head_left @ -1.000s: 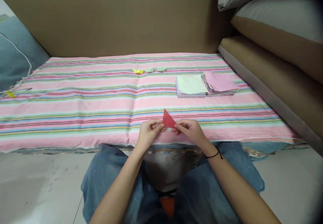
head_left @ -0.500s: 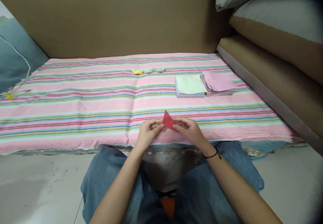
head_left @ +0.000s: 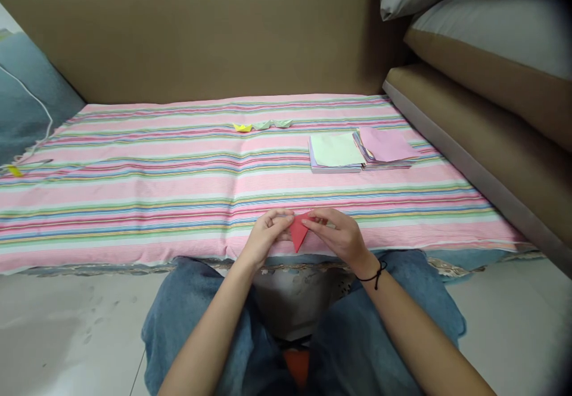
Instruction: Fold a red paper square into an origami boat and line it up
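Observation:
Between my two hands is a small piece of folded red paper, a triangle with its point toward me. My left hand pinches its left corner between thumb and fingers. At the right corner, my right hand has thumb and fingertips closed on the paper. The paper is held just above the front part of the striped cloth. Parts of its upper edge are hidden behind my fingers.
Farther back stand a yellow paper boat and two pale green paper boats. To the right lie a paper stack with a pale green top sheet and one with a pink top sheet. Cushions border the right side.
The red paper triangle has been turned over: its point faced away from me and now faces toward me. Both hands still grip its corners.

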{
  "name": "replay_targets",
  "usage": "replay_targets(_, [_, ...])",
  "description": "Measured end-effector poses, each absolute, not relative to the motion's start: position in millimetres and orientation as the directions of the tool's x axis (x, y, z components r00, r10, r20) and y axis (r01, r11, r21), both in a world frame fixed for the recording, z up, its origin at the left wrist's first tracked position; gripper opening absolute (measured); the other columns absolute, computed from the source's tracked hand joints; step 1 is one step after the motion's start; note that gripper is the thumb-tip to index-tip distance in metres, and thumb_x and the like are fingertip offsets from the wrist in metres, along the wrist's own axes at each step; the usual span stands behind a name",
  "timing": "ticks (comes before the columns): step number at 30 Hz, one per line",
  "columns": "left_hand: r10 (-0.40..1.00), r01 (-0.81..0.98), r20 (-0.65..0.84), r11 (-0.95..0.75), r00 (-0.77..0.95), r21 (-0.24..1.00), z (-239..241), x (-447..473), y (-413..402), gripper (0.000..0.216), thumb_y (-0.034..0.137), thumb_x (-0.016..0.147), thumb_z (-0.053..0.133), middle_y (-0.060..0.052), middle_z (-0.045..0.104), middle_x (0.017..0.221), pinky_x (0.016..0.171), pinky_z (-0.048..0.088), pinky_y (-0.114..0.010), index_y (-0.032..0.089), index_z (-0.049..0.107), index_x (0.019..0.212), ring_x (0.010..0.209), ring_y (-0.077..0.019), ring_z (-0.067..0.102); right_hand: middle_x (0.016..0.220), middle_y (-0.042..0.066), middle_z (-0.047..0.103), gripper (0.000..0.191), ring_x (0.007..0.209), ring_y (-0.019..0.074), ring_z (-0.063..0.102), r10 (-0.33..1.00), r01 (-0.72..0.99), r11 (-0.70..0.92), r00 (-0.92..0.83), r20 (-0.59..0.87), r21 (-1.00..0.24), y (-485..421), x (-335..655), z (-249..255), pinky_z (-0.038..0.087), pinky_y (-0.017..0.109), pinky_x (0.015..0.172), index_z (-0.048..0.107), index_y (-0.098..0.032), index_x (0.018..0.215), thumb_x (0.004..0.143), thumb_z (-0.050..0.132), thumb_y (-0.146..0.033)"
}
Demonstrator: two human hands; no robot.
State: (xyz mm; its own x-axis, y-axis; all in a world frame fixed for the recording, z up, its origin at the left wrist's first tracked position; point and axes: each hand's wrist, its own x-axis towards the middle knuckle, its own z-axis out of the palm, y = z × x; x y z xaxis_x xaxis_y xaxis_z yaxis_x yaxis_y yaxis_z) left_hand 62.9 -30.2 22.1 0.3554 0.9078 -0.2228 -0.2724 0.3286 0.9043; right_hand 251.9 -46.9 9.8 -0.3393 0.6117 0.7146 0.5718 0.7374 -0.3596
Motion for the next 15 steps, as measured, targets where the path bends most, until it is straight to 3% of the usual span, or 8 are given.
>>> replay_targets(7, [0.901, -0.276, -0.255, 0.359, 0.351, 0.892, 14.8, 61.7, -28.8, 0.042, 0.028, 0.059, 0.078, 0.000, 0.068, 0.069, 0.067, 0.054, -0.027, 0.013, 0.064, 0.096, 0.062, -0.0110, 0.062, 0.113, 0.005, 0.059, 0.026, 0.104, 0.0196, 0.058, 0.735, 0.489, 0.653, -0.226, 0.639, -0.578, -48.7, 247.6, 0.8, 0.053, 0.036, 0.087, 0.066, -0.030, 0.104, 0.088, 0.050, -0.019])
replay_targets(12, [0.875, -0.269, -0.298, 0.414, 0.382, 0.870, 15.1, 59.2, -29.7, 0.029, 0.026, 0.058, 0.079, 0.000, 0.065, 0.069, 0.062, 0.055, -0.024, 0.013, 0.065, 0.080, 0.061, -0.0096, 0.061, 0.110, 0.005, 0.061, 0.023, 0.104, 0.0206, 0.058, 0.754, 0.416, 0.643, -0.202, 0.625, -0.642, -50.2, 244.2, 1.7, 0.053, 0.038, 0.087, 0.068, -0.029, 0.099, 0.086, 0.051, -0.020])
replay_targets(15, [0.882, -0.288, -0.304, 0.415, 0.360, 0.863, 15.5, 58.9, -29.8, 0.029, 0.027, 0.058, 0.079, 0.002, 0.063, 0.066, 0.060, 0.054, -0.023, 0.013, 0.063, 0.077, 0.058, -0.0081, 0.059, 0.107, 0.006, 0.062, 0.022, 0.098, 0.0209, 0.061, 0.805, 0.349, 0.575, -0.079, 0.588, -0.740, -50.1, 241.1, 5.9, 0.053, 0.038, 0.086, 0.067, -0.028, 0.100, 0.084, 0.054, -0.021])
